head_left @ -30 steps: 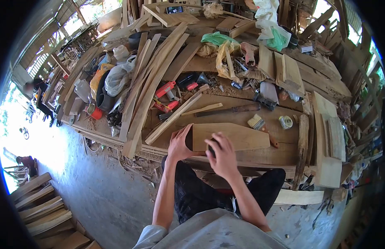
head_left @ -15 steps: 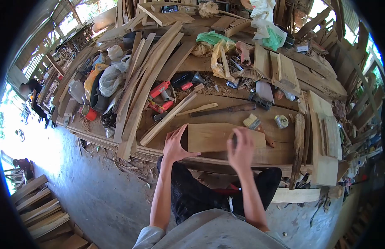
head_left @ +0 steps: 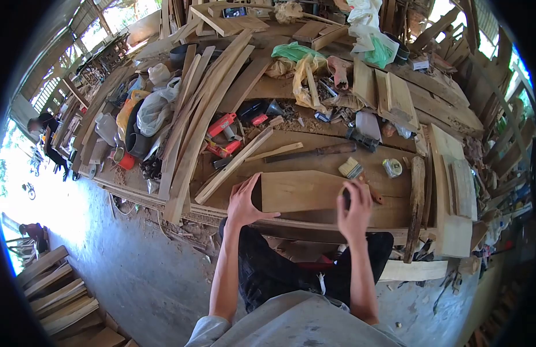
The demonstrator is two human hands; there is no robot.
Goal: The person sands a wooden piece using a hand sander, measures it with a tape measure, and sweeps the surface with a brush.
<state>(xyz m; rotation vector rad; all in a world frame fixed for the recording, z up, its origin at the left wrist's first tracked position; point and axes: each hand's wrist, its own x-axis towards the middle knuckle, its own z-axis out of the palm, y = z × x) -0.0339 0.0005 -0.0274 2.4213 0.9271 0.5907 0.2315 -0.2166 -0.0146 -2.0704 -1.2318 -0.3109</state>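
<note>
A light-brown wooden board (head_left: 300,191), tapering toward its right end, lies flat on the workbench in front of me. My left hand (head_left: 243,203) is clamped round its left end, thumb along the near edge and fingers at the far corner. A dark patch shows between thumb and fingers there. Over the board's right end is my right hand (head_left: 356,214), fingers curled round a small dark piece (head_left: 345,199) whose kind I cannot make out. Just beyond that hand lie a paintbrush (head_left: 352,168) with pale bristles and a tape measure (head_left: 392,168). A wooden-handled file (head_left: 317,151) lies behind the board.
Long wooden strips (head_left: 207,121) and plastic bags (head_left: 155,115) crowd the left of the workbench. Red-and-black tools (head_left: 223,136) lie behind the board. A rough stick (head_left: 415,202) and planks (head_left: 450,196) lie at right. Two people (head_left: 47,136) are far left.
My right hand has slid rightward along the board, with the dark piece in its fingers. My left hand and the board have stayed in place.
</note>
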